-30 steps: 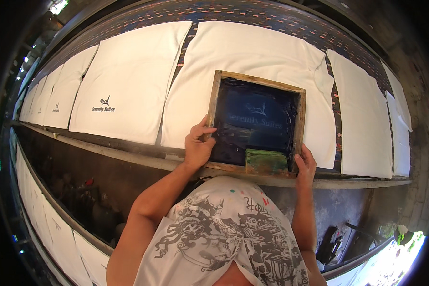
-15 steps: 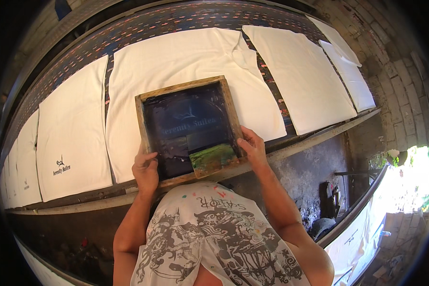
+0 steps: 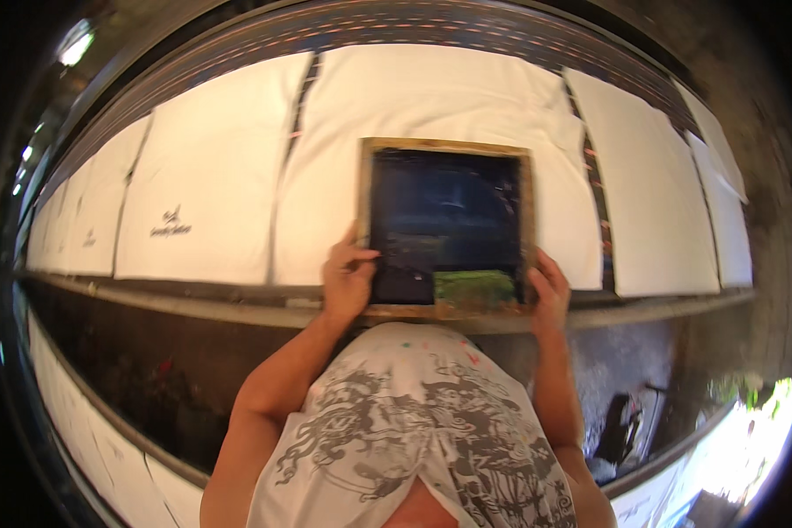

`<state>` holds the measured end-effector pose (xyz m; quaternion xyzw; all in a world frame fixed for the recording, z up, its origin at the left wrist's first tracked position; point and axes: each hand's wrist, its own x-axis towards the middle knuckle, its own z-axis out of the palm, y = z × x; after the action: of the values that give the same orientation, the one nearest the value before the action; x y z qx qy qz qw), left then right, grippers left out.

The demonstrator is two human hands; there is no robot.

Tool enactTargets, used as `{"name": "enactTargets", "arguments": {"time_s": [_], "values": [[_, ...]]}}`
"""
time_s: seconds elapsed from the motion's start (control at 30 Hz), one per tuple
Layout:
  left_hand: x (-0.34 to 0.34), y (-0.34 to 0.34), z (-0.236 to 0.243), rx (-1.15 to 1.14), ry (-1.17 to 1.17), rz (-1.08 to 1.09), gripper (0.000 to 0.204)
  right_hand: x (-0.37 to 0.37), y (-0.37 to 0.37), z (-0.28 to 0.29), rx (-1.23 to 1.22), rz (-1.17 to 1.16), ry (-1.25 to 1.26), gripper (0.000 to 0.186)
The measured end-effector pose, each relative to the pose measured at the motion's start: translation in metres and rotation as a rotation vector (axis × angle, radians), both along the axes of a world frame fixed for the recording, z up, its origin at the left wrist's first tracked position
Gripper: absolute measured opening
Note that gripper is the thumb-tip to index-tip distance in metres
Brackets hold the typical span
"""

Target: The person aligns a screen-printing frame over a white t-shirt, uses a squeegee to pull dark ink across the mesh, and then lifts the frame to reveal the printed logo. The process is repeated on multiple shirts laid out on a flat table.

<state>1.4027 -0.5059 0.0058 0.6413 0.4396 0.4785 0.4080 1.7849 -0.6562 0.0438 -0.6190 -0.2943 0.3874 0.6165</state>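
Note:
A wooden-framed printing screen (image 3: 449,202) with dark mesh is held between my two hands. It lies over the lower part of a large white cloth (image 3: 449,92), its near edge at the table's ledge. My left hand (image 3: 349,275) is closed on the screen's left side, thumb over the rim. On the right side, my right hand (image 3: 549,289) grips the wood, its fingers slightly blurred. A green picture-like patch (image 3: 475,292) covers the near right corner of the mesh. Any mark beneath the screen is hidden.
More white cloths lie along the long table; one to the left (image 3: 207,176) bears a small dark print, and another (image 3: 647,185) lies to the right. A ledge (image 3: 220,304) runs along the near edge. White cloths (image 3: 106,431) also lie behind me at lower left.
The whole view has turned, so the screen and cloths sit farther right and the screen looks straighter. Both hands keep their hold on it.

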Motion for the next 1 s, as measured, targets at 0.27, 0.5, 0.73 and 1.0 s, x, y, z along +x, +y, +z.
{"name": "enactTargets", "arguments": {"time_s": [0.27, 0.5, 0.73, 1.0], "values": [[0.005, -0.003, 0.011, -0.143, -0.059, 0.015, 0.027, -0.002, 0.002, 0.013, -0.103, 0.03, -0.258, 0.057], [0.004, -0.003, 0.015, -0.182, -0.09, 0.011, 0.029, -0.04, -0.006, 0.078, 0.125, 0.435, -1.069, 0.041], [0.008, -0.005, 0.016, -0.213, -0.216, -0.064, 0.041, -0.058, -0.007, 0.081, 0.077, 0.702, -1.315, 0.042], [-0.025, 0.029, 0.061, 0.049, 0.501, -0.246, 0.074, -0.066, 0.033, 0.107, 0.043, 0.703, -1.326, 0.048]]}}
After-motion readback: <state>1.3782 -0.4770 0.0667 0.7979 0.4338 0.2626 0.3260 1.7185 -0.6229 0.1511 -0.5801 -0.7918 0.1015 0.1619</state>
